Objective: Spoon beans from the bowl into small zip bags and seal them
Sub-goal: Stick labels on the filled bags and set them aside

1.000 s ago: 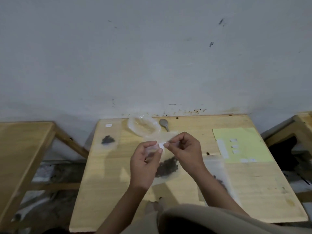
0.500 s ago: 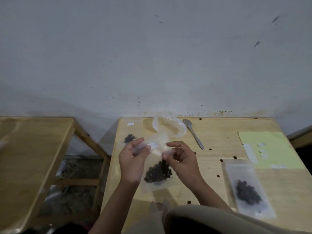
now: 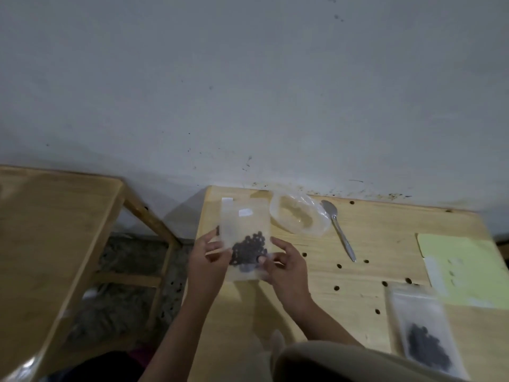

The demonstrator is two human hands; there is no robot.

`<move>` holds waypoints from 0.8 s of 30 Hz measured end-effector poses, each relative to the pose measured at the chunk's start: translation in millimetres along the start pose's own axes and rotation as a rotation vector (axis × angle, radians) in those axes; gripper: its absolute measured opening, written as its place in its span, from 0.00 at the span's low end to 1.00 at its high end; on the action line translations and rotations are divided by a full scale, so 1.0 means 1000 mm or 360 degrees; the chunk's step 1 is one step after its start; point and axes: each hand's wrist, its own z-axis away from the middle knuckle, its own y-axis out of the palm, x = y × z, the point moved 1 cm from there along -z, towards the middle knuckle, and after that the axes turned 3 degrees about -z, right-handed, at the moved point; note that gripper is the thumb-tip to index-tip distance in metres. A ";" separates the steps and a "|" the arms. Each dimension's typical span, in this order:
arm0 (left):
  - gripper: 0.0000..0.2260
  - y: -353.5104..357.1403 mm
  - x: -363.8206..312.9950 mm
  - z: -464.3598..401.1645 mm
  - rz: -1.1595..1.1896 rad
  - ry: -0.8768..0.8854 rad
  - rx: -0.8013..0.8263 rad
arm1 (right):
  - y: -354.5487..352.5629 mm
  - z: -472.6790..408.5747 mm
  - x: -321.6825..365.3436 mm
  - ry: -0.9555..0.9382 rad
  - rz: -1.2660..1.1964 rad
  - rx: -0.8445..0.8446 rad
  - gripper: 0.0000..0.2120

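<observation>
While the left hand (image 3: 207, 257) and right hand (image 3: 283, 267) each pinch a lower side edge, the zip bag (image 3: 244, 238) of dark beans (image 3: 249, 252) is held upright above the table (image 3: 358, 274), left of the bowl (image 3: 298, 218) and spoon (image 3: 339, 232).

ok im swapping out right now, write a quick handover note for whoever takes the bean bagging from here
Left hand and right hand both hold the filled zip bag by its lower edges, just above the table.
The clear bowl sits at the back by the wall, and the spoon lies right of it, untouched.
Done: this bag holds beans; another filled bag lies at front right. Whether either seal is fully closed cannot be told.
Left: check the seal on the held bag, set it down, then fill further bags if beans remain; the bowl's contents are unclear.
</observation>
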 end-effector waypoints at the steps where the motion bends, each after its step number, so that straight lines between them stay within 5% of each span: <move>1: 0.19 0.001 0.007 -0.003 -0.0100 0.0008 0.0005 | 0.006 -0.008 -0.001 0.0000 0.0046 -0.0020 0.19; 6: 0.18 0.000 0.026 -0.025 -0.0239 -0.0107 -0.0067 | 0.035 -0.040 -0.002 -0.0030 0.0357 -0.0013 0.20; 17: 0.18 0.001 0.033 -0.087 -0.1125 0.0300 0.0077 | 0.063 -0.063 -0.003 -0.0163 0.0905 0.0140 0.26; 24: 0.21 0.008 0.017 -0.052 -0.0874 0.0296 0.0011 | 0.028 -0.036 -0.008 -0.0224 0.0708 0.0126 0.19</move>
